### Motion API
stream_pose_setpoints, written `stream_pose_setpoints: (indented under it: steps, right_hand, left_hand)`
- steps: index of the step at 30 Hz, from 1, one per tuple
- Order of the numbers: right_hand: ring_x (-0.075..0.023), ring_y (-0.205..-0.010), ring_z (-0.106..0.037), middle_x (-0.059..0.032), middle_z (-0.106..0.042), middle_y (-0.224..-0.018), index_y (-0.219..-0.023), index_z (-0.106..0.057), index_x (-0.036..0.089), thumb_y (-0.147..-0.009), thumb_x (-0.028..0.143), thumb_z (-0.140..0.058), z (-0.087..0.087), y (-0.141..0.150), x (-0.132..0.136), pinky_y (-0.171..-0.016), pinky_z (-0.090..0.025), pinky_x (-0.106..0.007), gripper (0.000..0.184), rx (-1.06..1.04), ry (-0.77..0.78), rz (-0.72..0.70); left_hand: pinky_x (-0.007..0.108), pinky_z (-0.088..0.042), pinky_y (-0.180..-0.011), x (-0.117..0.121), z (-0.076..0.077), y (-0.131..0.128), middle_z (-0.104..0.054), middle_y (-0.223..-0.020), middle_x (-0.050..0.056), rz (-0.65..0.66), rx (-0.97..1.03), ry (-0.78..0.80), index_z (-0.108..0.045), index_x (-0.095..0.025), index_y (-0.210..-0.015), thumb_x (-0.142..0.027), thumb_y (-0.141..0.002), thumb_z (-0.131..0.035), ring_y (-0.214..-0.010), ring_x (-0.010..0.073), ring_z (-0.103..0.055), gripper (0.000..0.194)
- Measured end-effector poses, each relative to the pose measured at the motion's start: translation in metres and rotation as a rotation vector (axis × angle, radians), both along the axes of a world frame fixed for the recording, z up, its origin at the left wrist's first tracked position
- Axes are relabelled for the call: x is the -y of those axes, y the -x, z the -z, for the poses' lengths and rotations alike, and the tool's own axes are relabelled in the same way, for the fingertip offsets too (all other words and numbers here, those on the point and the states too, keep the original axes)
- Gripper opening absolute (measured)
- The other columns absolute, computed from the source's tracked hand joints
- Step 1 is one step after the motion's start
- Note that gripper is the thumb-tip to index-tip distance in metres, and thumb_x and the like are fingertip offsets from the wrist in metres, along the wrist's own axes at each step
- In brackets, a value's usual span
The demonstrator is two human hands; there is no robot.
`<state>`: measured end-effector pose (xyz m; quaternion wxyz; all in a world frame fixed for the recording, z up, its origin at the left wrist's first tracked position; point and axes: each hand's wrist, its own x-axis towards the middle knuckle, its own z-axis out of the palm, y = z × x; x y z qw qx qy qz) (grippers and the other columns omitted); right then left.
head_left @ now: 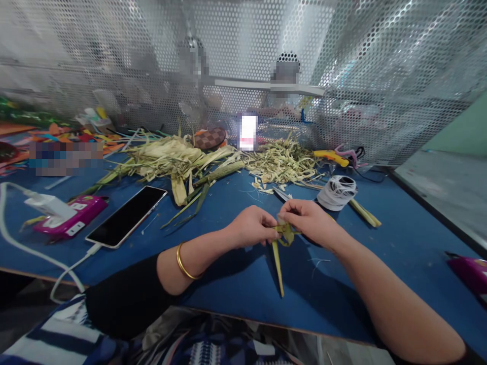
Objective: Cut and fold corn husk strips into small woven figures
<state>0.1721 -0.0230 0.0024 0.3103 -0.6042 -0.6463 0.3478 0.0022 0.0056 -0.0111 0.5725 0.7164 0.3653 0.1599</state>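
Note:
Over the blue table, my left hand (255, 226) and my right hand (310, 220) meet, fingertips pinched on a small piece of yellow-green dried leaf strips (287, 236). The strips form loops between the hands, and one long tapered end (278, 271) hangs down toward me. Part of the piece is hidden behind my fingers. Just beyond my right hand lie scissors (282, 194), their handles out of sight. A spool of white thread (337, 193) sits right behind that hand. A few fine thread ends lie on the table nearby.
Dried leaf husks (167, 157) and a heap of shredded strips (283, 161) lie at the back, before a perforated metal screen (243, 56). To the left are a plugged-in phone (127, 217) and a magenta power strip (72, 218). Yellow-handled pliers (331, 157) rest back right.

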Motion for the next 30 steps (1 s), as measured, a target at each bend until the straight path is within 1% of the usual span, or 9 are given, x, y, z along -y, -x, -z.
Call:
stream_pose_setpoints:
  steps: [3, 8, 11, 16, 19, 21, 23, 25, 30]
  right_hand:
    - [-0.0083, -0.04, -0.04, 0.0067, -0.046, -0.046, -0.065, -0.049, 0.02, -0.072, 0.039, -0.056, 0.001, 0.002, -0.001, -0.043, -0.032, -0.022, 0.022, -0.216, -0.033, 0.096]
    - [-0.011, -0.048, -0.057, 0.0032, -0.057, -0.057, -0.07, -0.051, 0.019, -0.071, 0.042, -0.062, 0.002, 0.008, -0.001, -0.05, -0.044, -0.024, 0.025, -0.507, -0.109, 0.232]
    - [-0.0111, -0.051, -0.06, 0.0042, -0.056, -0.06, -0.071, -0.052, 0.019, -0.071, 0.041, -0.064, 0.005, 0.016, 0.001, -0.054, -0.047, -0.025, 0.025, -0.609, -0.171, 0.243]
    - [-0.0113, -0.052, -0.061, 0.005, -0.056, -0.059, -0.071, -0.053, 0.019, -0.076, 0.04, -0.063, 0.011, 0.024, 0.001, -0.054, -0.048, -0.025, 0.024, -0.632, -0.226, 0.246]
    - [-0.0126, -0.056, -0.063, 0.0046, -0.057, -0.061, -0.074, -0.054, 0.019, -0.077, 0.039, -0.063, 0.011, 0.023, 0.001, -0.057, -0.049, -0.026, 0.023, -0.657, -0.222, 0.247]
    - [-0.0132, -0.058, -0.064, 0.0043, -0.058, -0.062, -0.075, -0.053, 0.019, -0.078, 0.039, -0.062, 0.01, 0.023, 0.001, -0.058, -0.05, -0.026, 0.023, -0.654, -0.224, 0.232]
    - [-0.0132, -0.058, -0.064, 0.0041, -0.057, -0.062, -0.074, -0.052, 0.019, -0.079, 0.039, -0.061, 0.009, 0.025, 0.003, -0.059, -0.05, -0.026, 0.022, -0.636, -0.241, 0.213]
    - [-0.0129, -0.058, -0.063, 0.0041, -0.057, -0.062, -0.073, -0.051, 0.02, -0.081, 0.039, -0.059, 0.008, 0.029, 0.006, -0.059, -0.05, -0.026, 0.022, -0.615, -0.282, 0.197]
    - [-0.0129, -0.056, -0.06, 0.0042, -0.057, -0.063, -0.078, -0.048, 0.022, -0.085, 0.038, -0.054, 0.007, 0.033, 0.01, -0.059, -0.049, -0.027, 0.019, -0.551, -0.342, 0.088]
  left_hand:
    - [0.017, -0.038, -0.046, 0.001, -0.001, 0.001, -0.059, -0.052, -0.002, 0.063, 0.024, 0.066, -0.07, -0.013, -0.065, -0.015, -0.065, -0.064, -0.044, 0.0064, -0.049, 0.006]
    - [0.018, -0.035, -0.046, 0.0, -0.009, 0.004, -0.057, -0.05, -0.002, 0.127, 0.042, 0.043, -0.067, -0.014, -0.057, -0.019, -0.065, -0.067, -0.043, 0.0069, -0.047, 0.009]
    - [0.019, -0.034, -0.046, -0.002, -0.011, 0.005, -0.055, -0.046, -0.003, 0.151, 0.024, 0.02, -0.064, -0.014, -0.052, -0.018, -0.063, -0.068, -0.043, 0.0075, -0.046, 0.013]
    - [0.02, -0.031, -0.046, -0.003, -0.014, 0.008, -0.048, -0.043, -0.005, 0.174, 0.003, 0.001, -0.06, -0.015, -0.049, -0.021, -0.063, -0.068, -0.042, 0.0069, -0.04, 0.017]
    - [0.022, -0.022, -0.045, -0.003, -0.016, 0.008, -0.04, -0.042, -0.006, 0.165, 0.008, -0.033, -0.057, -0.015, -0.047, -0.032, -0.063, -0.073, -0.044, 0.006, -0.032, 0.028]
    - [0.023, -0.019, -0.045, -0.002, -0.016, 0.008, -0.037, -0.043, -0.007, 0.131, -0.005, -0.043, -0.058, -0.014, -0.048, -0.041, -0.062, -0.075, -0.045, 0.0061, -0.028, 0.034]
    - [0.024, -0.019, -0.046, -0.001, -0.014, 0.006, -0.039, -0.044, -0.006, 0.079, -0.029, -0.046, -0.064, -0.013, -0.052, -0.044, -0.062, -0.074, -0.047, 0.0065, -0.027, 0.034]
    - [0.023, -0.021, -0.047, 0.001, -0.011, 0.004, -0.043, -0.045, -0.005, 0.053, -0.042, -0.036, -0.068, -0.013, -0.056, -0.041, -0.061, -0.074, -0.047, 0.0071, -0.03, 0.03]
    - [0.022, -0.033, -0.055, 0.005, -0.006, 0.0, -0.058, -0.055, -0.002, 0.036, 0.026, 0.038, -0.07, -0.013, -0.058, -0.032, -0.059, -0.074, -0.055, 0.0095, -0.045, 0.02]
